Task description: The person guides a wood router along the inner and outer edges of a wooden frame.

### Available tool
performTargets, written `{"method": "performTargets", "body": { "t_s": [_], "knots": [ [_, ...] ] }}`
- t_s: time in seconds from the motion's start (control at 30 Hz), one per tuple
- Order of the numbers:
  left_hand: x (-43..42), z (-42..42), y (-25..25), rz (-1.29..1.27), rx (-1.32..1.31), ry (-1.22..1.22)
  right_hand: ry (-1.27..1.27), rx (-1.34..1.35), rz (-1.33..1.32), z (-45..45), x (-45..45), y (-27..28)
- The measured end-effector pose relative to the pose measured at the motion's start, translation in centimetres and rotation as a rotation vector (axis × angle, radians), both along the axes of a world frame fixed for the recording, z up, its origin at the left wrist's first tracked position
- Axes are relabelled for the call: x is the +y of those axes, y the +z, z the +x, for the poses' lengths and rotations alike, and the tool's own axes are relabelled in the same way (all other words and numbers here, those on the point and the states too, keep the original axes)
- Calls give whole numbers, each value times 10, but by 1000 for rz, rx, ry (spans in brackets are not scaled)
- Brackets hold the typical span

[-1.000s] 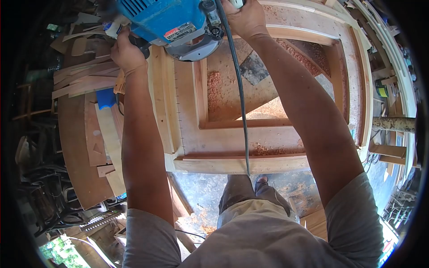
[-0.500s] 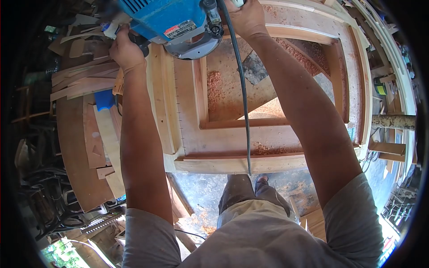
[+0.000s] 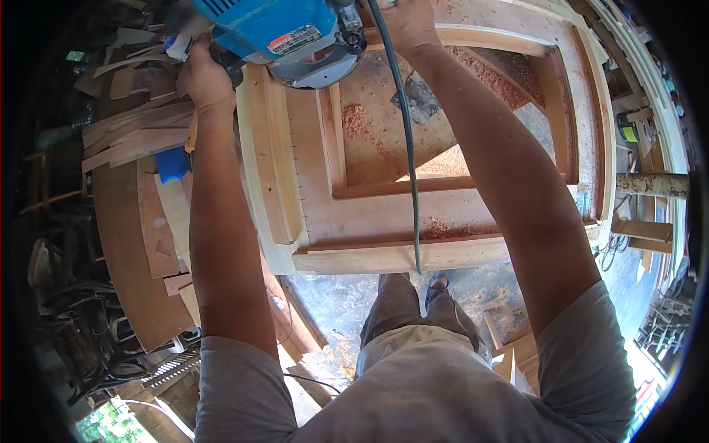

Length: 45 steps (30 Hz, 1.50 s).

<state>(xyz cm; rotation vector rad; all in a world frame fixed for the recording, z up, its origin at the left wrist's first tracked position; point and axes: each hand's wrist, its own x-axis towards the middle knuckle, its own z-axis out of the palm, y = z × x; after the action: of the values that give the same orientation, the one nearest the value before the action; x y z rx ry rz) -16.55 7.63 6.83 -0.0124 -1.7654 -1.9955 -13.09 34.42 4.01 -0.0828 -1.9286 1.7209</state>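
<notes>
A blue power router point(image 3: 269, 29) with a clear-sided metal base is at the top of the view, above the far left part of a wooden frame point(image 3: 384, 218). My left hand point(image 3: 205, 75) is closed round the router's black side knob point(image 3: 229, 68). At the router's other side my right hand point(image 3: 405, 29) is closed, its fingers partly cut off by the top edge; the handle there is hidden. The black power cord point(image 3: 402, 111) runs from beside the router toward me, across the frame's opening and near rail.
Reddish wood shavings point(image 3: 450, 230) lie on the frame and inside its opening. Thin wood strips and offcuts point(image 3: 140, 125) are piled at the left. Long boards point(image 3: 650, 88) line the right side, near a round post point(image 3: 650, 184). A blue object point(image 3: 172, 165) lies among the offcuts.
The router and both hands sit slightly higher and farther left in the view. The frame's near rail also appears higher, as the view has shifted a little. Both hands keep their hold.
</notes>
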Motion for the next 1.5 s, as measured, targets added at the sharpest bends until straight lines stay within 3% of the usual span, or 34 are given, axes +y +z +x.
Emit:
{"method": "performTargets", "body": {
  "t_s": [0.7,0.77,0.9,1.0,1.07,1.1,1.2,1.3,1.43,1.5],
  "knots": [
    [-25,77,-21,56,43,-54,-30,26,138,82,-8,-17],
    [-33,84,-25,-56,-5,19,-60,-68,215,88,-8,-25],
    [-32,103,-25,7,-31,-34,-42,-129,220,102,-9,-23],
    [-39,113,-32,-136,17,-3,-57,-149,241,113,-11,-25],
    [-39,124,-33,96,-16,-26,-71,-130,247,122,-12,-28],
    [-49,122,-40,96,-17,-27,-72,-132,247,127,-13,-29],
    [-82,119,-62,-356,197,-48,-41,-132,211,139,-17,-35],
    [-98,136,-72,-465,191,-67,-29,-54,129,151,-20,-40],
    [-123,162,-91,-1153,274,164,-18,-64,145,166,-24,-44],
    [-127,171,-95,-1324,291,227,1,-70,111,174,-25,-43]
  ]
}}
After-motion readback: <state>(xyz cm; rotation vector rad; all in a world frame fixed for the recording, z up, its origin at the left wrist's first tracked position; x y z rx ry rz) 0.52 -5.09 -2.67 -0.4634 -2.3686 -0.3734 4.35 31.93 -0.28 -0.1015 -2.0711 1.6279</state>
